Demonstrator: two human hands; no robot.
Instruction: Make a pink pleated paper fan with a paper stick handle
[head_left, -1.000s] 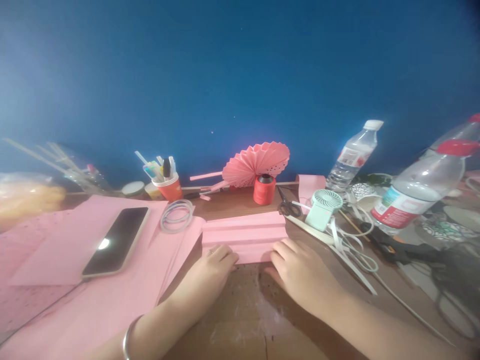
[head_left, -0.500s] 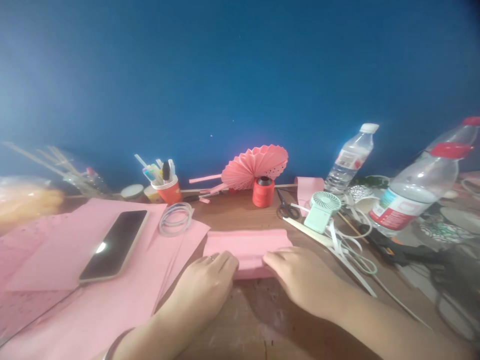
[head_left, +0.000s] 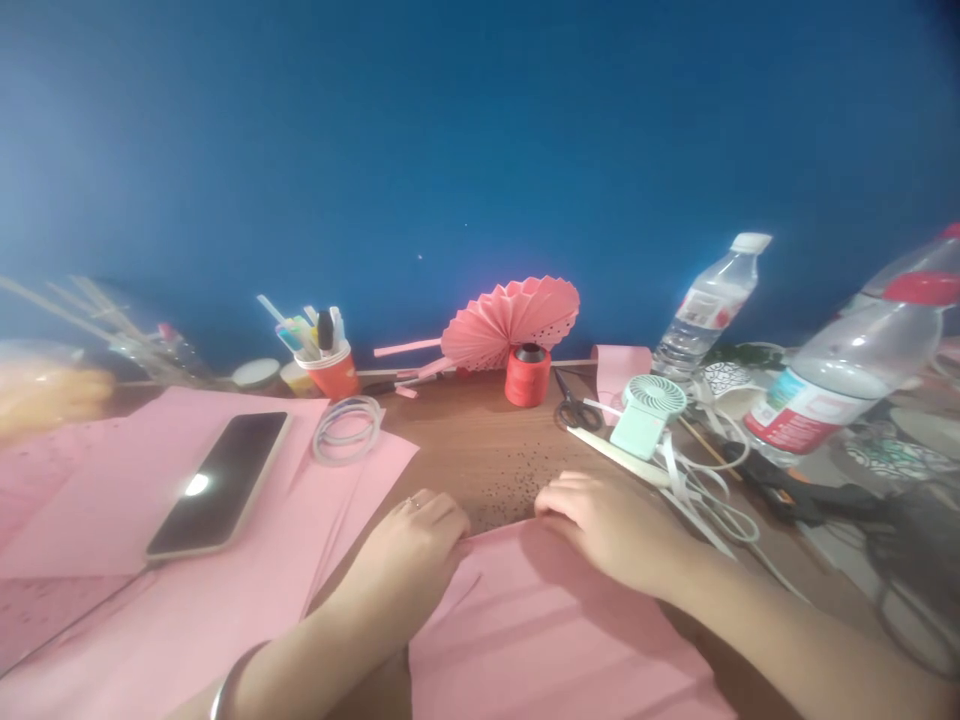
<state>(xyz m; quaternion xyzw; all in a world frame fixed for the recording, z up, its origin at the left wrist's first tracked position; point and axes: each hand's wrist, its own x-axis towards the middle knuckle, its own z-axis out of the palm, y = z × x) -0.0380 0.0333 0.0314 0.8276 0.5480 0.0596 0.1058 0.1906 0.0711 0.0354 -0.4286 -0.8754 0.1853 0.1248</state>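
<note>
Paper work: left hand [head_left: 420,535] and right hand [head_left: 604,520], fingers curled, each pinch the far edge of the pink sheet [head_left: 555,630], which lies flat on the desk [head_left: 480,440] close to the person; the paired grip keeps that edge straight.

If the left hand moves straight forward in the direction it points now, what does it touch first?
Probably the scissors. The left hand points away and rightward over bare table, passing close to the right hand; depth is unclear, so it might brush that first.
</note>
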